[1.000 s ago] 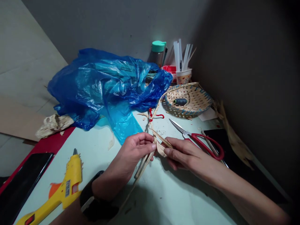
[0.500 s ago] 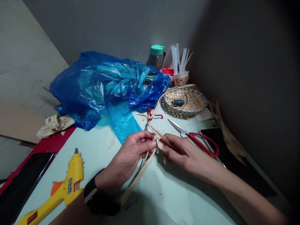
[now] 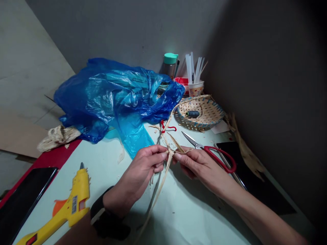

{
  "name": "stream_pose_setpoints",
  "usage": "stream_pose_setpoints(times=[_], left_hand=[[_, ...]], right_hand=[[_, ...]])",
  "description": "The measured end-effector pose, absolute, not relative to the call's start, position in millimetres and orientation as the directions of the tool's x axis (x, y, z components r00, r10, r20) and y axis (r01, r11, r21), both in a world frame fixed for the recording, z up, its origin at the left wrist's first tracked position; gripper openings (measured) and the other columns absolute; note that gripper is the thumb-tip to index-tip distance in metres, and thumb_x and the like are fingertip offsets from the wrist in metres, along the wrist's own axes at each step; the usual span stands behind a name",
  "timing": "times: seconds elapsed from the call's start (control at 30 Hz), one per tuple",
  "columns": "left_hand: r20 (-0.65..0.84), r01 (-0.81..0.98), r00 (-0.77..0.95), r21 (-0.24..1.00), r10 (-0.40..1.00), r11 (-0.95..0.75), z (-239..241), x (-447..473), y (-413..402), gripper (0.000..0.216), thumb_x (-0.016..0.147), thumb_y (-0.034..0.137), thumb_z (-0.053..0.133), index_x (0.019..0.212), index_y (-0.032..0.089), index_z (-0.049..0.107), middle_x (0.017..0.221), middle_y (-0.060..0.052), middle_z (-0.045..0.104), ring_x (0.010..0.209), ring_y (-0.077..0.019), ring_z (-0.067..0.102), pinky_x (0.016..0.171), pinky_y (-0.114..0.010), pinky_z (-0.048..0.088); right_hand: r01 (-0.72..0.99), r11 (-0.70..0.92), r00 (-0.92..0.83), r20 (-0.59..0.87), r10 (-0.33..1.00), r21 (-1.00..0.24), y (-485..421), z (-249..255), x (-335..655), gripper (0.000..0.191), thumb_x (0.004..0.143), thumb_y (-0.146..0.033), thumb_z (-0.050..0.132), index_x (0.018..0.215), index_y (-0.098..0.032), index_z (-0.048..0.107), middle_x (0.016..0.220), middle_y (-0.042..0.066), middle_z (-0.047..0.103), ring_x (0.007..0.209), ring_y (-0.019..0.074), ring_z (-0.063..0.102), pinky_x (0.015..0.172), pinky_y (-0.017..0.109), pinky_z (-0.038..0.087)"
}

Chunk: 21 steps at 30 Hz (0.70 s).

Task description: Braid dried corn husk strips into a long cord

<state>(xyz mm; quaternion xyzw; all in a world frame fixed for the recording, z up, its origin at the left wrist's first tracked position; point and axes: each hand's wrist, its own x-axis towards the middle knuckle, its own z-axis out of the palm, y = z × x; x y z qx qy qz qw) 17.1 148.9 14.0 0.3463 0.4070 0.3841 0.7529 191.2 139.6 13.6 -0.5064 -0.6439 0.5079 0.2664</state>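
Note:
Pale dried-fibre strands [image 3: 163, 177] meet in a braid between my hands. My left hand [image 3: 145, 166] pinches a strand at the left of the crossing, thumb against forefinger. On the other side my right hand [image 3: 196, 163] pinches strands at its thumb and fingertips, and a thin one loops over it. One long strand hangs loose toward me. The braid runs away from me past a red cord [image 3: 163, 129] tied around it and reaches the rim of a woven basket [image 3: 209, 114]. A dark thread spool [image 3: 192, 114] lies in the basket.
Red-handled scissors [image 3: 219, 158] lie just beyond my right hand. A blue plastic bag [image 3: 109, 92] fills the back left. At left are a yellow glue gun [image 3: 79, 197] and a black phone [image 3: 28, 197]. A paper cup [image 3: 196, 89] with white sticks and a green-lidded bottle [image 3: 170, 64] stand behind.
My fingers have shifted on the strands: my right hand has turned, and a thin strand now loops above it. The long loose strand hangs free between my hands.

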Motion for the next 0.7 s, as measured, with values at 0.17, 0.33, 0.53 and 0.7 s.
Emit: stream_pose_setpoints(times=[0.17,0.33,0.53,0.7], left_hand=[[-0.339,-0.212,0.359,0.878,0.87,0.43,12.3,17.6,146.8,0.014,0.079,0.029,0.065,0.077,0.016,0.062,0.076,0.0,0.059,0.066,-0.0081,0.049,0.056,-0.019,0.032],[-0.361,-0.205,0.341,0.873,0.868,0.443,11.0,16.5,146.9,0.011,0.079,0.027,0.065,0.08,0.017,0.06,0.071,0.0,0.061,0.063,-0.0086,0.053,0.053,-0.019,0.031],[-0.394,-0.288,0.388,0.806,0.833,0.516,8.8,15.8,147.4,0.012,0.078,0.026,0.065,0.082,0.016,0.061,0.071,-0.002,0.063,0.064,-0.0109,0.056,0.061,-0.022,0.039],[-0.382,-0.301,0.395,0.805,0.835,0.511,7.3,15.3,149.3,0.015,0.078,0.029,0.066,0.074,0.015,0.062,0.072,-0.002,0.062,0.061,-0.0081,0.052,0.063,-0.021,0.038]], right_hand=[[0.332,-0.117,-0.376,-0.245,0.894,-0.936,138.7,13.7,190.2,0.039,0.093,-0.048,0.042,0.08,-0.015,0.059,0.052,-0.006,0.042,0.046,0.0069,0.032,0.047,0.023,0.024],[0.267,-0.19,-0.415,-0.29,0.862,-0.945,137.5,15.3,189.8,0.038,0.093,-0.048,0.043,0.082,-0.015,0.059,0.052,-0.006,0.042,0.045,0.0061,0.031,0.044,0.022,0.022],[0.219,-0.225,-0.454,-0.303,0.838,-0.949,137.6,15.8,194.7,0.034,0.092,-0.044,0.045,0.085,-0.014,0.059,0.052,-0.005,0.043,0.046,0.0059,0.031,0.044,0.02,0.021],[0.195,-0.246,-0.481,-0.311,0.82,-0.949,136.6,17.7,194.3,0.036,0.093,-0.046,0.044,0.089,-0.014,0.058,0.052,-0.005,0.043,0.045,0.0064,0.031,0.044,0.021,0.021]])
